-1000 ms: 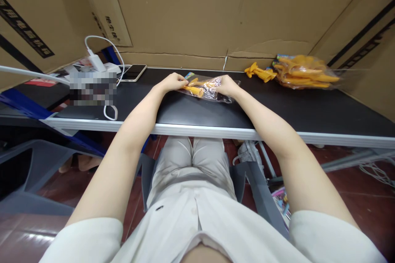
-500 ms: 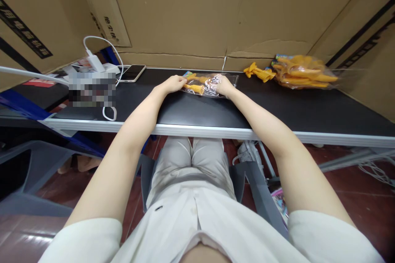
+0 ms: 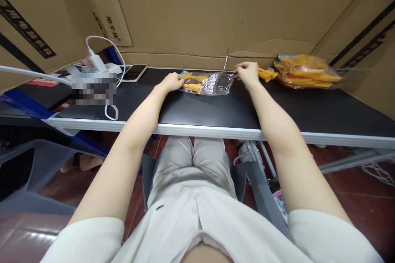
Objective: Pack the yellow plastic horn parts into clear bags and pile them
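Note:
A clear plastic bag (image 3: 224, 84) with orange plastic toy pieces (image 3: 193, 87) inside lies flat on the black tabletop. Its left end, where a bit of blue and green printed card shows, is gripped by my left hand (image 3: 172, 82), fingers closed. At the bag's right edge my right hand (image 3: 247, 74) has its thumb and fingertips close together on the clear plastic. Behind that hand, partly hidden, are loose orange plastic pieces (image 3: 268, 74).
A larger bag packed with orange pieces (image 3: 305, 72) rests at the right. On the left are a phone (image 3: 135, 72), a white charger (image 3: 98, 62) with its cable, and papers. Cardboard walls (image 3: 185, 12) enclose the black table (image 3: 197, 111), which has a metal front edge.
My right hand has moved right, from over the middle of the bag to its right edge, now covering part of the loose orange pieces. My left hand stays at the left end.

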Motion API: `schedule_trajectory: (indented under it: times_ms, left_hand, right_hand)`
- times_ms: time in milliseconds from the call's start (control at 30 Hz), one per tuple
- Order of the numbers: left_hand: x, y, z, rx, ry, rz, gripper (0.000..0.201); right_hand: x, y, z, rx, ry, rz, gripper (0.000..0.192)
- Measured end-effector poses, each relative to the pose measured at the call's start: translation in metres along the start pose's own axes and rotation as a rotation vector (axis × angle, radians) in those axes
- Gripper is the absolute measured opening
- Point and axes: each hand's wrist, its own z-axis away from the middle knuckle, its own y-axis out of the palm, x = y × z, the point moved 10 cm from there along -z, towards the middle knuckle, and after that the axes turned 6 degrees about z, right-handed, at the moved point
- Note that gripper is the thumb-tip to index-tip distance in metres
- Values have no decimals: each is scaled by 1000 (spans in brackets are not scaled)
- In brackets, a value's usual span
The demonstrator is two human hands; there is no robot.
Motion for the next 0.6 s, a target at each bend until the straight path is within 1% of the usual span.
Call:
schedule_trajectory:
  times_ms: [67,133,200,300,367,433,533,600]
  left_hand:
    - [-1,0,2,13,-18,-82,44]
    - [-5,-2,5,8,-33,-141,45]
    - [-9,-4,9,9,-54,-184,46]
    - [-14,-5,14,19,-85,-224,46]
    - [-17,-7,16,9,-95,-232,46]
    - [-18,-9,17,-13,-100,-237,46]
    - [-16,-13,18,-47,-115,-249,45]
    - [-12,-15,18,-52,-124,-254,44]
  right_hand:
    - [-16,-26,-6,-80,-43,190,41]
    - [-41,-41,-8,-97,9,343,50]
    - [-62,-42,-5,-49,63,426,62]
    - [-84,-33,2,66,181,511,83]
    - [-87,-28,7,110,234,549,84]
    - [-82,-27,10,116,243,574,81]
    - [-78,-34,12,78,240,602,84]
    - [-81,-39,13,48,245,604,86]
